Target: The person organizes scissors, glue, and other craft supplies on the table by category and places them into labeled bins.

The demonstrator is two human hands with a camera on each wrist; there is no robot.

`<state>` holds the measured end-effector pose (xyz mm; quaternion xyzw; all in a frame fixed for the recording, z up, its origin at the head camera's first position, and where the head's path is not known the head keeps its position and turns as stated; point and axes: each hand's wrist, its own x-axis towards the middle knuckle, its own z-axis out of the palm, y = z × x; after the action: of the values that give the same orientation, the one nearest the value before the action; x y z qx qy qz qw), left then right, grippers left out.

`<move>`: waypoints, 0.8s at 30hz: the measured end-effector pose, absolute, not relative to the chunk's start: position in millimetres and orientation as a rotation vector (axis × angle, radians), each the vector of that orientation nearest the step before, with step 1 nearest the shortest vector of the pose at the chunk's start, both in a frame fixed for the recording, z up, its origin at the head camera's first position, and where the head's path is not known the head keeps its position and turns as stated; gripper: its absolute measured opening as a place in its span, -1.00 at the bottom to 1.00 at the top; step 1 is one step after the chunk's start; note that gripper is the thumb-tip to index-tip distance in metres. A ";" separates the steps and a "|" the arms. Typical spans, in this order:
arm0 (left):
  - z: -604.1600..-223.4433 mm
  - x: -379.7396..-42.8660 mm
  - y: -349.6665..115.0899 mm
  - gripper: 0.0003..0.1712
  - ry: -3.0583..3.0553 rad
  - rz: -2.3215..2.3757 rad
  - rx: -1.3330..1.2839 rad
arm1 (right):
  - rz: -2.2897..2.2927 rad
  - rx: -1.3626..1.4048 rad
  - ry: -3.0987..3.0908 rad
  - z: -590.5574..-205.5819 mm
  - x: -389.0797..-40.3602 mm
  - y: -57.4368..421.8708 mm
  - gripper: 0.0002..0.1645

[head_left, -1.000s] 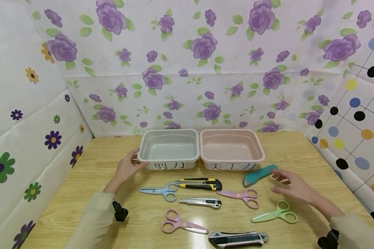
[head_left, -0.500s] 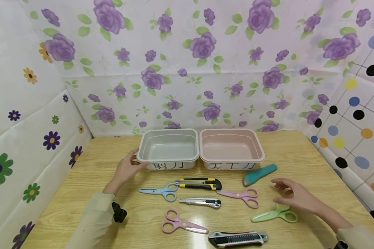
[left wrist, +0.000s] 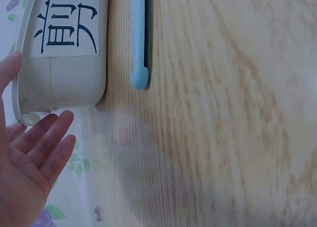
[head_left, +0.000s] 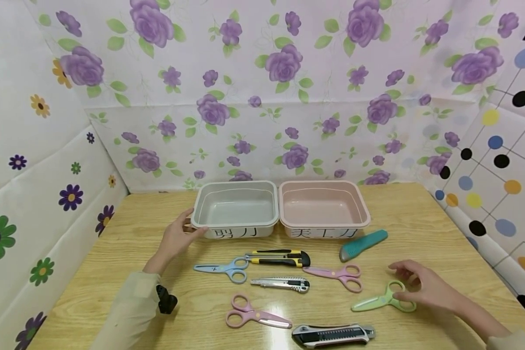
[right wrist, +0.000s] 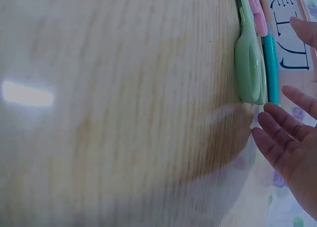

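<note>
My left hand [head_left: 176, 239] rests at the left end of a grey plastic bin [head_left: 207, 233], thumb at its front rim and loosely extended fingers by its side. My right hand [head_left: 433, 290] hovers over the handles of green scissors [head_left: 372, 304], fingers loosely bent and holding nothing. In the right wrist view the fingertips are apart from the green scissors [right wrist: 247, 68]. Nearby lie pink scissors [head_left: 332, 273] and a teal utility knife [head_left: 362, 245]. Blue scissors [head_left: 214, 268] lie in front of the grey bin.
A pink bin [head_left: 323, 225] stands beside the grey one; both carry written labels. On the wooden table [head_left: 113, 253] also lie a yellow-black utility knife [head_left: 280, 258], a small silver one [head_left: 282, 284], a larger silver-black one [head_left: 332, 335] and second pink scissors [head_left: 258, 315].
My right hand has moved from beside the teal utility knife toward the front and right, to over the green scissors. My left hand stays at the grey bin.
</note>
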<state>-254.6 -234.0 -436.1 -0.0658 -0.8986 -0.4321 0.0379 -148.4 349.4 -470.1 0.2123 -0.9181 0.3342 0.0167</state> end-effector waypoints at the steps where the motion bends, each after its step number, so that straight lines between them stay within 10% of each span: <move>1: -436.1 -254.5 -233.9 -0.08 -2.754 -1.328 -0.206 | 1.035 0.666 -2.850 -470.3 -147.2 349.7 -0.38; 24: -437.9 -255.3 -234.6 -0.09 -2.753 -1.312 -0.229 | 0.997 0.755 -2.965 -476.9 -139.4 350.7 -0.34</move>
<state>-255.3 -234.6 -437.9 -0.0749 -0.8993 -0.4287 0.0418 -139.4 350.7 -476.9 0.2343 -0.9207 0.3096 -0.0382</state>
